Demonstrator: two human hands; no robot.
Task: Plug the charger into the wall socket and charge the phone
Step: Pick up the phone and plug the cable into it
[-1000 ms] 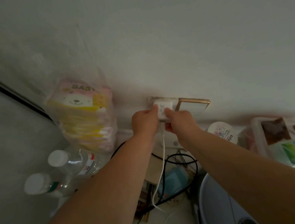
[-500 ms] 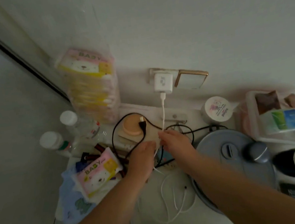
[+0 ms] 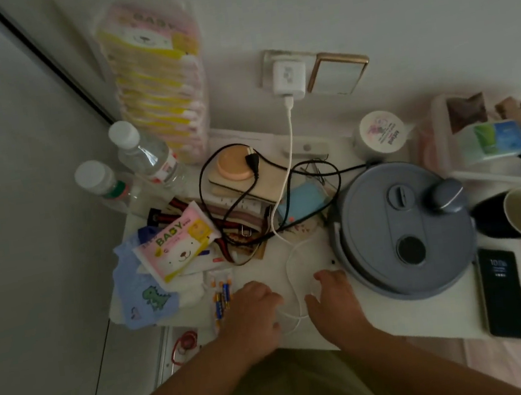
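The white charger point(image 3: 288, 77) sits plugged into the wall socket point(image 3: 266, 65). Its white cable point(image 3: 291, 134) hangs down onto the white table point(image 3: 431, 314) and loops between my hands. My left hand point(image 3: 253, 309) lies curled over the lower end of the loop, and the cable comes out from under its fingers. My right hand point(image 3: 330, 297) rests beside the loop with thumb and fingers apart; a white bit shows by the thumb, and its grip is unclear. The black phone point(image 3: 502, 295), screen lit, lies at the table's front right, apart from both hands.
A grey round appliance point(image 3: 401, 232) stands right of my right hand. A dark cup point(image 3: 517, 215), black cords point(image 3: 239, 200), two water bottles point(image 3: 145, 155), wipe packs point(image 3: 177, 250), loose batteries point(image 3: 221, 300) and a wall switch point(image 3: 337, 73) crowd the table and wall.
Both hands left the charger at the socket, slid down along the cable and now rest on the table at its loop. The view has tilted down, bringing the phone into sight.
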